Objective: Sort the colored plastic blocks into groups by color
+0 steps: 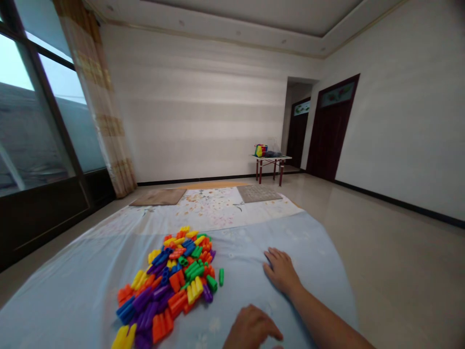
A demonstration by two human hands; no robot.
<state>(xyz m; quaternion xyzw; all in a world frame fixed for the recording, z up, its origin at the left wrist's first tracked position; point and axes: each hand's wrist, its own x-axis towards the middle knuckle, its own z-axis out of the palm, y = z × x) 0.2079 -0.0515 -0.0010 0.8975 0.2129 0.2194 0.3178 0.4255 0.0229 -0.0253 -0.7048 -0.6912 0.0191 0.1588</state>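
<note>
A heap of small plastic blocks [170, 278] lies on a pale blue sheet [72, 286] spread over the floor, filling the lower left of the frame. The blocks are short, rounded pegs in orange, purple, blue, green and yellow, jumbled across one another with no order; a few yellow ones sit at the very bottom left edge, and more yellow and orange ones mark the far end of the heap. One green block [221, 277] lies by itself just beside the right edge of the heap. The right hand [280, 269] rests flat on the sheet in the lower middle of the frame, palm down, fingers spread and pointing away, its grip wide and holding nothing; it is near the lone green block but apart from it. The left hand [250, 329] shows at the bottom edge, knuckles up with the fingers curled loosely downward; whether its grip holds anything I cannot tell, as the palm is hidden. Beyond the blue sheet, a white flowered sheet [218, 206] lies in the middle of the frame, with a brown mat [160, 197] and a grey mat [258, 193] at its far corners. A small bench with red legs [271, 165] stands against the far wall, carrying a colourful item too small to make out. Dark doors [329, 131] stand at upper right, and a window with a curtain [98, 102] is at upper left.
</note>
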